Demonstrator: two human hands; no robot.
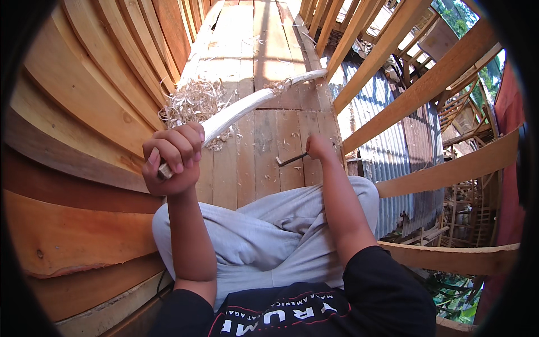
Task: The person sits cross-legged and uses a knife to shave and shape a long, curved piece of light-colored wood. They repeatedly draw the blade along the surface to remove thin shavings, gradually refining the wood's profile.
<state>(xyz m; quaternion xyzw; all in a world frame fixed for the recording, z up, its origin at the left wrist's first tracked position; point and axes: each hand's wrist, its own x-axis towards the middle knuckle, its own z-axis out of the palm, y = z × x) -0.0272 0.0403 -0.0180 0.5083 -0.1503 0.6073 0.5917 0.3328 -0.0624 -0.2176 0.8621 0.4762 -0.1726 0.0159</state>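
Note:
My left hand is closed round the near end of a long, pale, peeled wooden stick. A short stub of it pokes out below the fist. The stick slants up and away to the right, with a rough, brownish patch near its far end. My right hand, a fist above my right knee, grips a thin dark tool pointing left with a small light tip. Its exact kind is too small to tell, and the fingers hide its other end. The tool and the stick are apart.
Curly wood shavings lie heaped beyond my left hand, with bits scattered over the plank floor. A plank wall rises at left. Wooden slats line the right side, with corrugated metal sheeting beyond. My legs are folded.

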